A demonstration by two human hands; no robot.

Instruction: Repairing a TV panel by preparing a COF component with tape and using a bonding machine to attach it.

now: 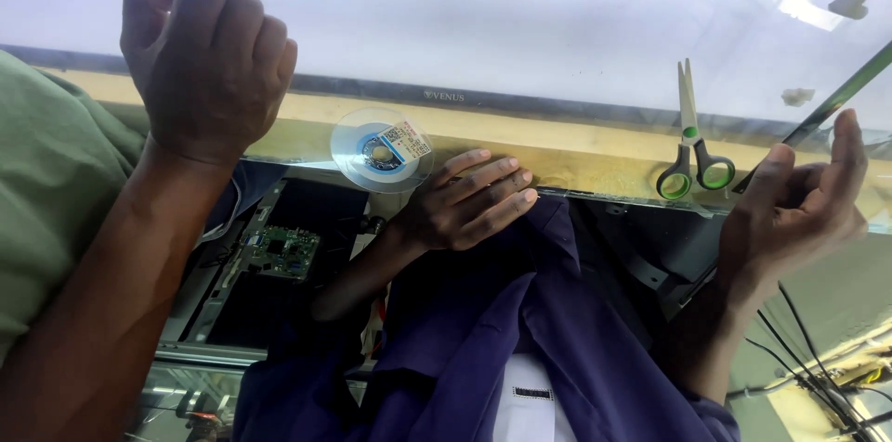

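Your left arm comes up the left side in a green sleeve (46,191). Your right hand is out of the picture.

Right below you is another person in a purple shirt (520,340). Beside that shirt, down in a dark open frame, sits a small green circuit board (283,251). Black cables (808,349) run along the lower right.

A bit farther out, the other person's one hand (465,200) lies flat with the fingers spread, on the edge of a yellow-brown strip (557,149). Their other hand (794,205) is on the right, half curled and open, close to a thin dark rod (836,105).

On the strip lies a clear round tape roll (381,149), just beside the flat hand. Scissors with green handles (692,140) lie farther right, blades pointing away from you.

Farthest out, your left hand (204,56) is curled up tight in a fist. You cannot tell if anything is inside it. It is up over the near edge of a big white panel (520,24), to the left of the tape roll and not touching the roll.
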